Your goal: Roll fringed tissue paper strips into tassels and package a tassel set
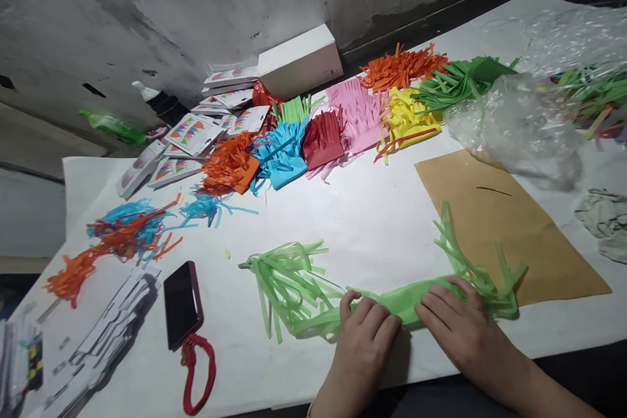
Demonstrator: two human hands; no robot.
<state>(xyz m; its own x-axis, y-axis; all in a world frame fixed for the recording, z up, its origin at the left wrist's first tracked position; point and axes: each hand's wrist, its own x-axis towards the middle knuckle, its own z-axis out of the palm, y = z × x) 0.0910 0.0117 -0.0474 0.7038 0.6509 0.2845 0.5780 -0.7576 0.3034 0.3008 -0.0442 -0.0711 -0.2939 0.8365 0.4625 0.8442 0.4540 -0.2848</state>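
Across the near side of the white-covered table lies a strip of light green fringed tissue paper (409,299). My left hand (365,339) presses on the middle of the strip with its fingers curled over the near edge. A little to the right, my right hand (465,326) bends its fingers over the same strip; both thumbs are mostly hidden. Loose green fringes spread out past both hands. Left of my left hand, a green tassel (281,268) with a twisted tip lies against the strip's end.
Fringed paper bundles in several colours, including a blue one (281,153), line the back beside a white box (298,59) and printed packets (193,134). A phone (183,307) with a red strap lies left. Brown paper (504,228) and clear plastic (524,124) lie right.
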